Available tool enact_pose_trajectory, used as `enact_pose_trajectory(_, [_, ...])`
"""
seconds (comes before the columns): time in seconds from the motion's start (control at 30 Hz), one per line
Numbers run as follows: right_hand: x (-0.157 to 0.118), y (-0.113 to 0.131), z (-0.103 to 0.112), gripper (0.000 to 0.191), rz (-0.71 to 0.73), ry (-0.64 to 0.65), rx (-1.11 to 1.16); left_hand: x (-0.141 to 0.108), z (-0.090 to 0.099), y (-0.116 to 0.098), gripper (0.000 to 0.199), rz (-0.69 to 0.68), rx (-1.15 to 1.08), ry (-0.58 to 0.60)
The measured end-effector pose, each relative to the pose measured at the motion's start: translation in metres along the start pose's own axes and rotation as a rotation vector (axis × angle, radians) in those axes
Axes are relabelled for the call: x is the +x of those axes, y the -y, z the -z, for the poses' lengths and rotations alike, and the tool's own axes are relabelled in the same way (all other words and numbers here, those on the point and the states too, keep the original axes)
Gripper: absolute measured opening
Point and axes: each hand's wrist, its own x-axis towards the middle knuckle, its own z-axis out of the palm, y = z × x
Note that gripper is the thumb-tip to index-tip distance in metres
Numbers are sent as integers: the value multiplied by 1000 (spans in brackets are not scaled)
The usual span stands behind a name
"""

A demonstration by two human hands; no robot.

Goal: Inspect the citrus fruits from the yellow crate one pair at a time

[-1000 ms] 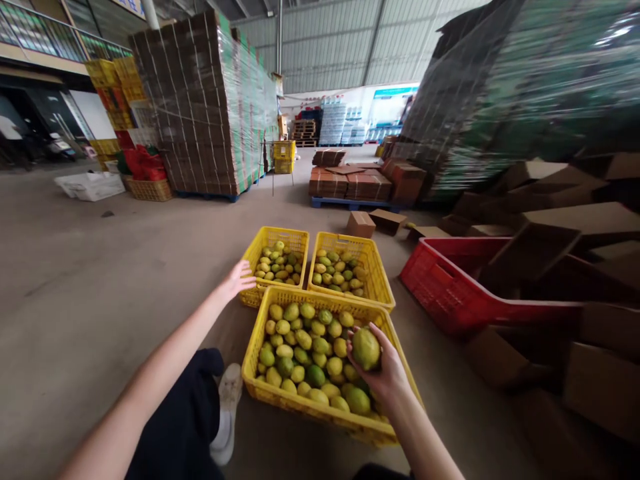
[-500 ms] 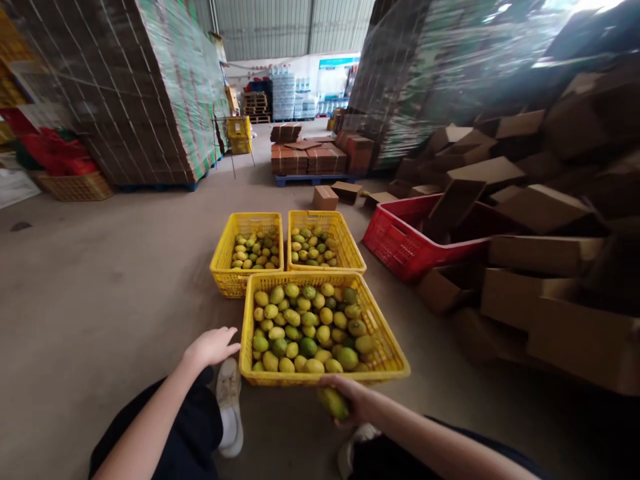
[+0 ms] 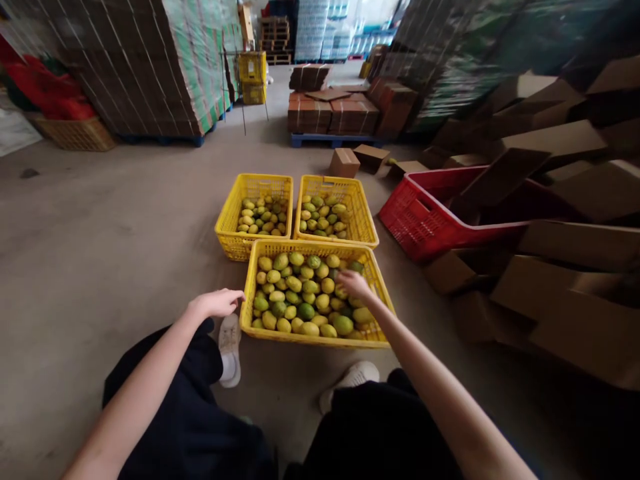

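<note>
Yellow-green fruits (image 3: 293,284) fill much of the front yellow crate (image 3: 315,340). Two more yellow crates, one at the back left (image 3: 254,179) and one at the back right (image 3: 369,220), hold similar fruits. At the front crate's left rim is my left hand (image 3: 216,303), its fingers loosely bent and apart from the thumb, holding nothing. Over the right rear part of the same crate, my right hand (image 3: 354,283) reaches down among the fruits. Its fingertips are blurred and partly hidden, so whether they hold a fruit is unclear.
To the right, a red crate (image 3: 417,220) holds cardboard, with a heap of open boxes (image 3: 583,327) beside it. Flattened cartons (image 3: 355,115) are stacked on a blue pallet behind. Wrapped stacks (image 3: 145,67) rise at the left. My shoes are close to the front crate.
My right hand has moved from below the front crate, where it held a fruit, up and over the fruits inside. The view has tilted down. My left hand remains by the left rim.
</note>
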Motion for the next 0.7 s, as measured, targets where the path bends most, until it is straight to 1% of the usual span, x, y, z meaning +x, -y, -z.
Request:
enact_pose_trajectory(0.07, [-14, -41, -19, 30, -6, 109, -222, -1, 0, -7, 36, -26, 8, -62])
enact_pose_trajectory(0.1, [-16, -56, -29, 26, 7, 156, -321, -2, -1, -11, 34, -32, 20, -102])
enact_pose_trajectory(0.13, [-15, -66, -38, 18, 32, 191, -410, -3, -1, -14, 33, -32, 36, -139])
enact_pose_trajectory(0.17, [-11, -72, -48, 15, 62, 220, -492, -3, -1, -17, 32, -24, 56, -171])
enact_pose_trajectory(0.2, [-4, -74, -58, 19, 98, 243, -564, -4, -1, -19, 32, -6, 79, -192])
enact_pose_trajectory(0.3, [21, -70, -88, 40, 202, 263, -730, -3, -3, -20, 34, 70, 129, -195])
enact_pose_trajectory(0.33, [28, -67, -97, 43, 224, 258, -771, -2, -5, -18, 34, 88, 135, -183])
enact_pose_trajectory(0.43, [39, -64, -116, 39, 244, 231, -842, 1, -8, -13, 35, 114, 130, -163])
enact_pose_trajectory(0.5, [40, -64, -119, 36, 232, 222, -838, 3, -8, -12, 36, 121, 115, -176])
enact_pose_trajectory(0.57, [39, -61, -114, 33, 198, 224, -792, 4, -6, -14, 36, 120, 99, -199])
enact_pose_trajectory(0.63, [38, -51, -105, 30, 136, 237, -709, 5, -3, -19, 37, 109, 71, -228])
enact_pose_trajectory(0.7, [34, -33, -97, 24, 60, 275, -588, 7, 0, -26, 40, 86, 9, -283])
